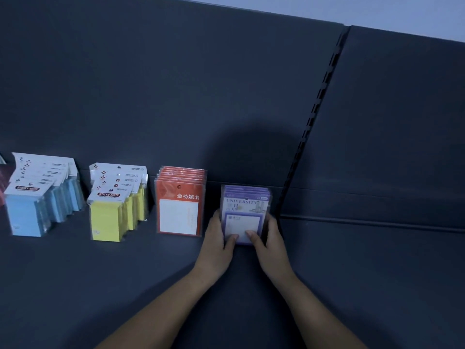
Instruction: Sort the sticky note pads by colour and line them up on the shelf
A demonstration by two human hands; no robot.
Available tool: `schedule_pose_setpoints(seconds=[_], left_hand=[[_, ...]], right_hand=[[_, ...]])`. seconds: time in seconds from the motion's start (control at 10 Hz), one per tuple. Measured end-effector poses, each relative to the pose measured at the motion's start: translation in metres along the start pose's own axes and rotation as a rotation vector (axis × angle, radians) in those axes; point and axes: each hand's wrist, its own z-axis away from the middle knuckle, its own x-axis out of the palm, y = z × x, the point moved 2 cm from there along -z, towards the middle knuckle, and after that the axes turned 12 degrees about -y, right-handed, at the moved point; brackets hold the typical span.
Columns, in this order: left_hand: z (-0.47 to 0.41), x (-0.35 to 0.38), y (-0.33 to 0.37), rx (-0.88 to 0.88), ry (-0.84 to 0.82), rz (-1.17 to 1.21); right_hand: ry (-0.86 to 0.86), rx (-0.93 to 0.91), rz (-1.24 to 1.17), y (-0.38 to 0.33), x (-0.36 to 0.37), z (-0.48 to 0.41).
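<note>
The dark shelf in front of me carries four rows standing upright, side by side with gaps between: blue pads on my left, then yellow pads, red pads, and purple pads rightmost.

Light is dim and cool, giving the dark shelf a bluish cast. A broad, soft-edged shadow lies on the back panel just above the left grip and right grip, so the light comes from behind the camera. Between the grips, print on the purple pads reads softly. Far left of the grips the blue pads blur, and up right of them the slotted upright leans with wide-angle distortion.
</note>
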Motion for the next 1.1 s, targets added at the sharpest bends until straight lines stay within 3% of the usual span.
schedule_pose_setpoints(seconds=[0.6,1.1], left_hand=[[-0.025,0.008,-0.011,-0.108,0.117,-0.177],[0.02,0.019,0.001,-0.191,0.128,-0.217]], right_hand=[[0.124,0.009,0.25,0.008,0.003,-0.026],[0.146,0.115,0.192,0.009,-0.001,-0.021]])
